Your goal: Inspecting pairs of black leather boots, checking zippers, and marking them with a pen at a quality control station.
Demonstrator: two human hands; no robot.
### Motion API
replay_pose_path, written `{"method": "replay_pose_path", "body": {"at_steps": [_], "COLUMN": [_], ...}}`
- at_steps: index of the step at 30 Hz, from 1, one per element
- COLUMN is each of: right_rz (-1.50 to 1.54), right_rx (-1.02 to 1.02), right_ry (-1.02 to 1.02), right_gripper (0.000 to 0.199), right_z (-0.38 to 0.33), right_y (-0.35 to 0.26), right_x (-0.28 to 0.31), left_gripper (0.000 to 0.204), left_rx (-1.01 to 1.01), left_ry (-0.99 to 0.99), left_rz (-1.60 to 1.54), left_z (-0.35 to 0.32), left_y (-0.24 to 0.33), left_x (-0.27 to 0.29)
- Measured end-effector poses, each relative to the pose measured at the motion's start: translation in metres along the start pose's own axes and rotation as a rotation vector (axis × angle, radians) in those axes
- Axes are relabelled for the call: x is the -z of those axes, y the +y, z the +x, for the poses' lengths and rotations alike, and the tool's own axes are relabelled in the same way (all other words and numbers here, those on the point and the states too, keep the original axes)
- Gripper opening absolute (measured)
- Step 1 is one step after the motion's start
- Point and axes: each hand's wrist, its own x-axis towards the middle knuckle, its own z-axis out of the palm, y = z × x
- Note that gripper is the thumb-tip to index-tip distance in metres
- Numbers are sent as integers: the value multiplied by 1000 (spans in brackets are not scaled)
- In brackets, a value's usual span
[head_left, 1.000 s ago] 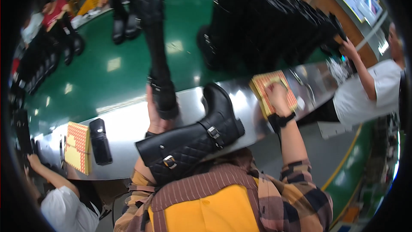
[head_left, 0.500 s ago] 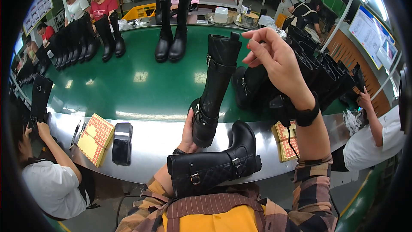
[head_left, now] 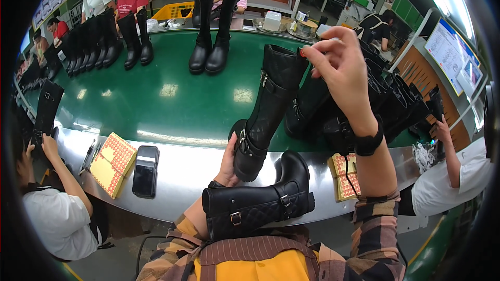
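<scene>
My left hand (head_left: 227, 164) grips a tall black boot (head_left: 272, 96) by its foot, holding it upright with the shaft leaning to the right. The boot has buckled straps and a quilted panel. At the top rim my right hand (head_left: 341, 67) pinches a small round red sticker (head_left: 302, 52) between thumb and forefinger, against or very close to the pull tab. A second black boot (head_left: 258, 200) with buckles lies on its side across the steel edge, over my left forearm.
Sheets of red round stickers (head_left: 117, 158) and a black phone (head_left: 146, 170) lie left; another sticker stack (head_left: 341, 179) lies right. Crowded black boots (head_left: 383, 91) stand right. A boot pair (head_left: 211, 52) stands across the green table (head_left: 156, 109). Co-workers sit around, one (head_left: 62, 218) close at left.
The held boot's shaft has swung right, bringing its top to the sticker. My right hand has shifted slightly right and down, still pinching the sticker.
</scene>
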Motion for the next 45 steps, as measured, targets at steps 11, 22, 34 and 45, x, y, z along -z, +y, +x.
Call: {"method": "replay_pose_path", "body": {"at_steps": [11, 22, 34, 45], "right_rz": [-281, 1092, 1016, 760], "right_rx": [-103, -390, -616, -567], "right_ry": [-1041, -171, 42, 54], "right_gripper": [56, 18, 37, 28], "right_z": [-192, -168, -247, -234], "right_y": [30, 99, 132, 88], "right_x": [-52, -8, -88, -94], "left_gripper": [53, 57, 52, 104], "left_rx": [-85, 0, -128, -784], "left_ry": [-12, -142, 483, 88], "left_rz": [-39, -58, 878, 1159], "left_z": [-1, -11, -73, -144], "left_y": [5, 7, -10, -29], "left_x": [6, -2, -19, -53]}}
